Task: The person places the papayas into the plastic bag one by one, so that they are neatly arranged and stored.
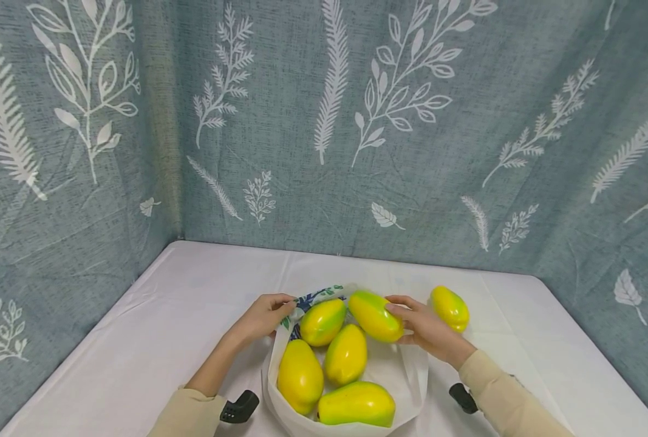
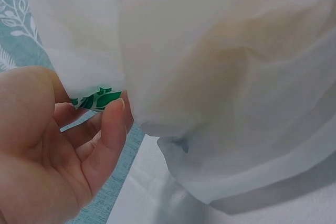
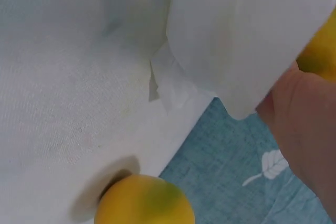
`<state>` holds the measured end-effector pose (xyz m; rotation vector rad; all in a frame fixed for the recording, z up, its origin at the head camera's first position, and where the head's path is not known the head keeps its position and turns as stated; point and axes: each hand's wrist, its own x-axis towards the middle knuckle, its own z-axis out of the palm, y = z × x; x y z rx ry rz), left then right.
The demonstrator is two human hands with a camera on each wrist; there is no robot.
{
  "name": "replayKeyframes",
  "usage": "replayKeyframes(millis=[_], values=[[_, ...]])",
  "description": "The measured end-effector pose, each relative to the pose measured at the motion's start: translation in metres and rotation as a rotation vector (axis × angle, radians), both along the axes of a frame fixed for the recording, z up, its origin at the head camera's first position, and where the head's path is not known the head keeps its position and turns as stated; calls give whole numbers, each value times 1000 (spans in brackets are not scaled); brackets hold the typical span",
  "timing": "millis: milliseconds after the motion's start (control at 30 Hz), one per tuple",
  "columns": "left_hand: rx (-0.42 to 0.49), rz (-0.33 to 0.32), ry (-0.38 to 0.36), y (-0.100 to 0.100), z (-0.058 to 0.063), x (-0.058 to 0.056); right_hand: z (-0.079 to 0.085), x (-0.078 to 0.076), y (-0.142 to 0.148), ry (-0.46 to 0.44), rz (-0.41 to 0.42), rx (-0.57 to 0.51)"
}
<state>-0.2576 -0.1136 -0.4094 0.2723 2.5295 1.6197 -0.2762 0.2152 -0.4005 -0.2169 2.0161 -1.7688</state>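
Note:
A white bag (image 1: 271, 364) with a blue and green leaf print on its far edge stands open on the table. My left hand (image 1: 263, 317) pinches its rim at the far left; the left wrist view shows thumb and fingers on the printed edge (image 2: 100, 99). Over the bag's far right side, my right hand (image 1: 430, 331) grips a yellow-green mango (image 1: 375, 315). Inside the bag lie several more mangoes (image 1: 347, 355). The right wrist view shows only part of the held mango (image 3: 323, 51), and the bag's side (image 3: 231, 35) hides the fingers.
Another mango (image 1: 449, 308) lies on the white-covered table (image 1: 192, 303), just beyond my right hand. Blue-grey curtains (image 1: 280, 121) with white leaf patterns hang behind the table and along both sides. A black device sits at each wrist.

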Motion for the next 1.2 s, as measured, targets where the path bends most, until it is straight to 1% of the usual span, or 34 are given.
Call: replayKeyframes(millis=[300,433,600,700,867,1067,1200], values=[[13,-12,0,0,1,-1,-6,3,-11,90,-156,123],[13,-17,12,1,1,-1,-7,5,-15,107,-237,157],[11,-3,9,1,0,-1,-10,8,-21,141,-324,229],[13,0,6,2,-1,-2,-12,9,-24,159,-364,251],[26,-7,6,1,-2,-2,-15,11,-25,161,-391,271],[17,23,-4,2,-1,-1,-11,14,-21,131,-375,270],[12,24,-6,2,0,0,-8,16,-17,112,-371,243]])
